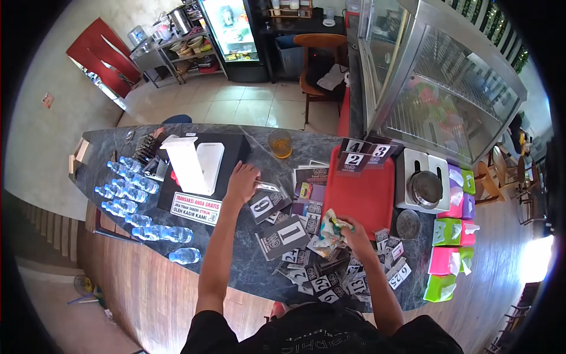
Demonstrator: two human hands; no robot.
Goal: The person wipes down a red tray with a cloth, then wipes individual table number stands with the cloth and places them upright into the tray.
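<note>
My left hand [242,182] is at the upper left corner of a black folded table-number sign [270,204] with a white number panel. Its fingers are closed at the sign's edge, partly hidden from view. A crumpled cloth [330,235] with a colourful pattern is bunched in my right hand [357,239], over the pile of number signs. Between my hands, a larger sign marked 1 [283,238] lies on the dark marble counter [236,259]. Several small number signs [324,283] are heaped near my body.
A red tray [361,197] bears standing number signs [367,156]. Behind it is a glass [280,144] of amber liquid. Water bottles [141,219] line the left, beside a white-and-black register stand [191,168]. Tissue packs [446,259] and a glass display case [442,88] stand right.
</note>
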